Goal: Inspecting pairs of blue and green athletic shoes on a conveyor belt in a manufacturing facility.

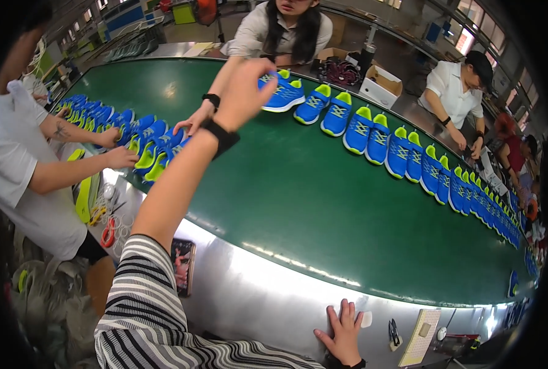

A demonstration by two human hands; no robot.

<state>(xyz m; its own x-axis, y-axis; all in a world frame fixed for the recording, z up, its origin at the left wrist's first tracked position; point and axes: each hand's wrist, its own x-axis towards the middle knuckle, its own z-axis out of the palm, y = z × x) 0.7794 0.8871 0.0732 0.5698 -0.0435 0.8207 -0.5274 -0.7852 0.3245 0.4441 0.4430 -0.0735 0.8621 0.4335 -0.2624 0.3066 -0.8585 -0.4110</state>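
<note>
My left hand (247, 92), on an arm in a striped sleeve with a black band at the wrist, reaches across the green belt. Its fingers and thumb curve round the near end of a blue sneaker (286, 95) with a lime collar and white sole. That sneaker stands in a pair at the left end of a row of matching sneakers (360, 129) along the far side. The hand covers part of it. My right hand (343, 337) lies flat with spread fingers on the metal ledge, beside a small white piece (366, 319).
Across the green belt (255, 203), a person's banded hand (195, 120) reaches to clustered sneakers (154, 138); a co-worker's hands (121, 157) touch them from the left. Red-handled scissors (108, 234), a phone (183, 267), black snips (394, 334) and a pale board (420, 338) lie nearby.
</note>
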